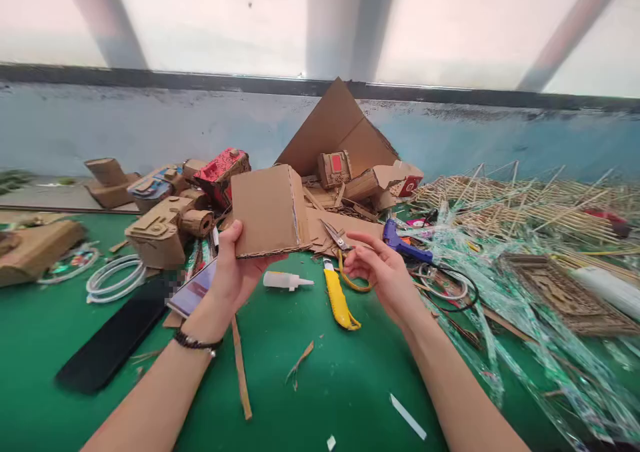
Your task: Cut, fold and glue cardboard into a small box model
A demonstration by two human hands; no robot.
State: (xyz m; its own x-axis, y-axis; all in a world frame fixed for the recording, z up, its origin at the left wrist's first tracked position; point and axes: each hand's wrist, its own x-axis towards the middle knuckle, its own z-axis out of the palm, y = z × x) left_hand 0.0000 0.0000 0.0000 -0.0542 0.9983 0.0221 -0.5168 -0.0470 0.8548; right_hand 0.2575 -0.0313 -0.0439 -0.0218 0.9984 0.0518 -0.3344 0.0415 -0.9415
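Head view: left hand [233, 272] pinches cardboard piece [270, 211] by its lower left corner, held upright above green table [325, 385]. Right hand [383, 272] open, empty, fingers loosely curled, just right of yellow knife [337, 299]. Glue bottle [285, 280] lies between the hands. Near table mostly bare; clutter crowds far and right edges.

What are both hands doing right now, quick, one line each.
Left hand: closed on the cardboard piece, gripping its lower edge.
Right hand: open and empty, fingers loosely curled above the yellow utility knife and scissors.
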